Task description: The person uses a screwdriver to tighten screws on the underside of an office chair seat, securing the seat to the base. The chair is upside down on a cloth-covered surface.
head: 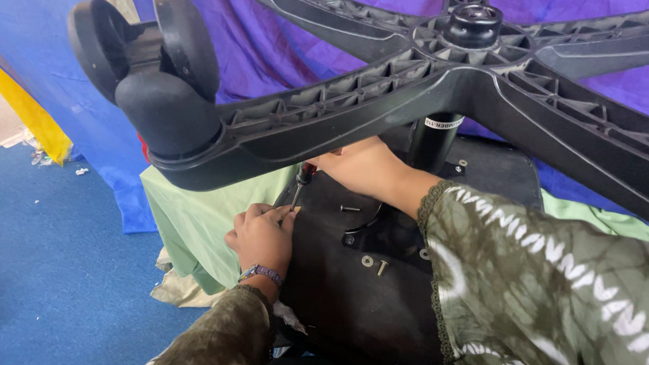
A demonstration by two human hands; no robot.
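My right hand (361, 169) is up under the chair base (445, 85), and the thick arm of that base cuts off my fingers, so I can't tell how tightly they close; the hand sits at the top of the screwdriver (300, 183), whose handle is mostly hidden. Only the dark lower handle and thin shaft show, dropping straight down to my left hand (262, 234). There my fingertips pinch narrow around the shaft's tip, right at the front edge of the black seat underside (348, 308). What's under the tip is covered by my fingers.

The caster wheel (151, 58) hangs big in the upper left, blocking the view beyond it. The gas cylinder (432, 140) stands upright behind my right wrist, its lower end hidden by my arm. On the seat panel lie a loose screw (349, 208), a washer (367, 261) and a short bolt (382, 267) just beside it, near my right sleeve. Off the left edge, green cloth (191, 220) hangs, then open blue floor (51, 265). Overhead it's tight.
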